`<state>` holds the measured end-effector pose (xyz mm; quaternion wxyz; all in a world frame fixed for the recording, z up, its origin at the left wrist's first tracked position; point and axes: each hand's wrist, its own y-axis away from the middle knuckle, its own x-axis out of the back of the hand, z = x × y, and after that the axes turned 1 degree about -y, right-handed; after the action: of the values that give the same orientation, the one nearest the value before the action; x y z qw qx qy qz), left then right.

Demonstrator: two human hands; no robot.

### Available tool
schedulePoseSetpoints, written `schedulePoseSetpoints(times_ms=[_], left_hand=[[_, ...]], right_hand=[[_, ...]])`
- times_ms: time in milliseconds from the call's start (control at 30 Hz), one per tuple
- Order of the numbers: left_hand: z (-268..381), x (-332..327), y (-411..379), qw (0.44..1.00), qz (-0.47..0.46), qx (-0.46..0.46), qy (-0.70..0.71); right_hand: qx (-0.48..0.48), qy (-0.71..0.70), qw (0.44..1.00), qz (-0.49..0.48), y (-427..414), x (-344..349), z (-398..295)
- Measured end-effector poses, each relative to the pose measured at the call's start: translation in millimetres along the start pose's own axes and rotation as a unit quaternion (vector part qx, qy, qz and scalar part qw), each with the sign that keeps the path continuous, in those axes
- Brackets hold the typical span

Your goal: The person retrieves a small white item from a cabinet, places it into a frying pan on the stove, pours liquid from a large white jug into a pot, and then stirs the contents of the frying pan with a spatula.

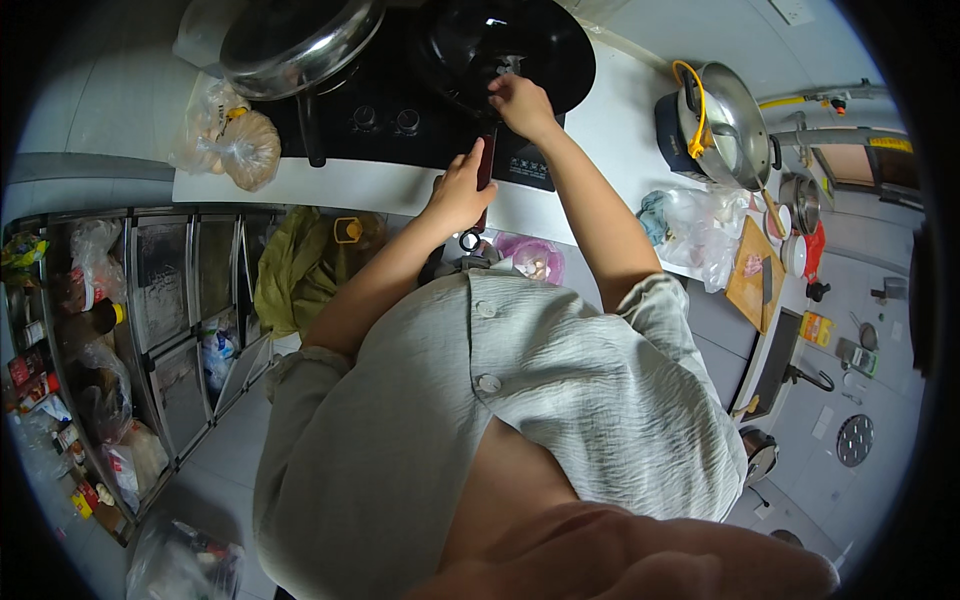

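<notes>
My left hand is wrapped around the dark reddish-brown handle of a black wok, its index finger lying along the handle. The wok sits on the right side of a black glass hob. Over the wok's near edge is my right hand, fingers bent inward; whether anything is pinched between them cannot be made out. Below those fingers, a small pale patch shows inside the wok, either contents or a reflection. A pan with a shiny metal lid stands on the hob's left side.
Bagged food lies left of the hob. Right, a steel pot holds a ladle, near plastic bags and a cutting board with a knife and meat. A pink-lined bin stands below the counter; a shelf rack is left.
</notes>
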<state>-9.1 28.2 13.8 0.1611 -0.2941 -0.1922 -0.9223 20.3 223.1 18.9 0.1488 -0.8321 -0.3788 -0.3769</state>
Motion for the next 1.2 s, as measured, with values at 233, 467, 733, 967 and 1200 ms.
schedulePoseSetpoints(times_ms=[233, 467, 733, 967, 1200], left_hand=[[0, 1, 1, 1.000, 0.007, -0.005, -0.004], [-2, -1, 1, 1.000, 0.006, -0.013, -0.007], [0, -1, 1, 1.000, 0.011, -0.015, -0.007], [1, 1, 2, 1.000, 0.009, -0.016, -0.005], [-3, -1, 1, 1.000, 0.014, -0.019, -0.008]], right_hand=[[-0.093, 0.025, 0.994, -0.059, -66, -56, 9], [-0.108, 0.032, 0.990, -0.080, -84, -73, 13], [-0.143, 0.020, 0.985, -0.093, -87, -62, 17], [-0.182, 0.064, 0.970, -0.150, -94, -69, 21], [-0.172, 0.034, 0.974, -0.145, -103, -76, 33]])
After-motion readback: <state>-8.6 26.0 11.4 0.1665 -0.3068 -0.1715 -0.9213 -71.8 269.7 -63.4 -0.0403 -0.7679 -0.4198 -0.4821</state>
